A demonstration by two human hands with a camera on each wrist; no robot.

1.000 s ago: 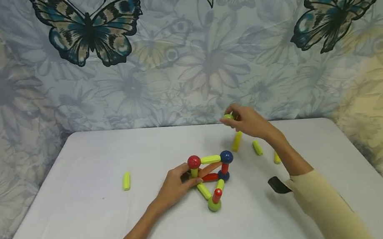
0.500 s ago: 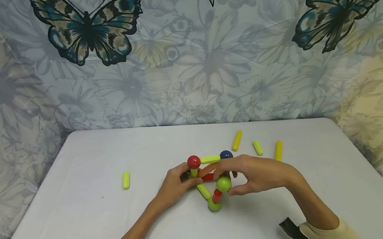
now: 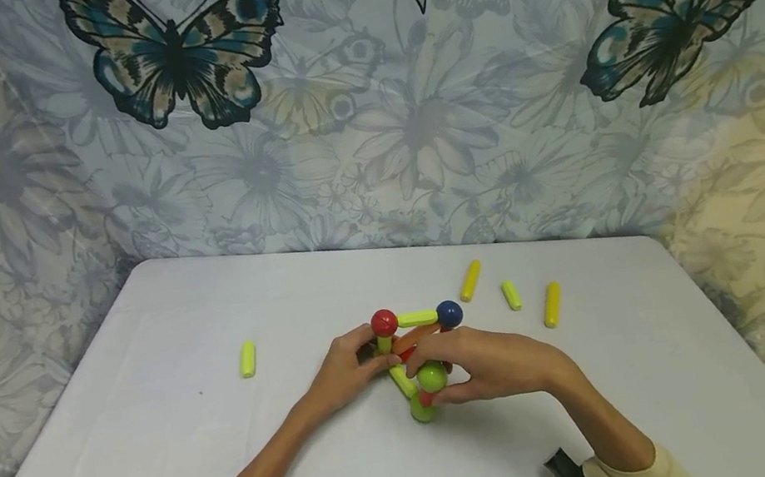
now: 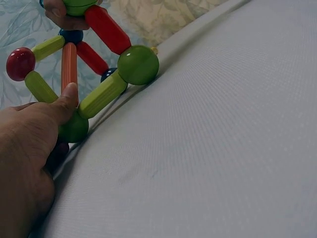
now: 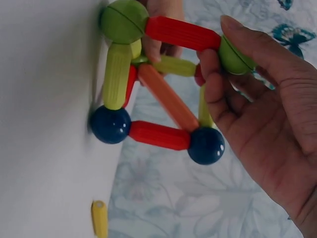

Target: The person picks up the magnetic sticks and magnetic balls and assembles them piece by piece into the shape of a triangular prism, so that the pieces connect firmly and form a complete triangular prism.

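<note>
A frame of coloured sticks and balls point(image 3: 418, 342) stands mid-table. My left hand point(image 3: 375, 358) grips its left corner below the red ball point(image 3: 384, 323). In the left wrist view my thumb point(image 4: 67, 96) presses beside a green ball point(image 4: 74, 129) at the end of a green stick point(image 4: 101, 94). My right hand point(image 3: 429, 388) pinches a green ball point(image 3: 432, 374) against the upper end of a sloping red stick point(image 5: 182, 33). That stick rises from the front green ball point(image 5: 124, 21). Two blue balls point(image 5: 110, 124) point(image 5: 206, 145) close the far side.
Loose yellow-green sticks lie on the white table point(image 3: 159, 445): one at the left point(image 3: 247, 359) and three behind the frame at the right point(image 3: 470, 280) point(image 3: 510, 295) point(image 3: 552, 304). A butterfly-print cloth point(image 3: 360, 107) hangs right behind the table.
My right hand brought a green ball from the back of the table down to the frame and holds it on the front red stick. The left hand stayed on the frame.
</note>
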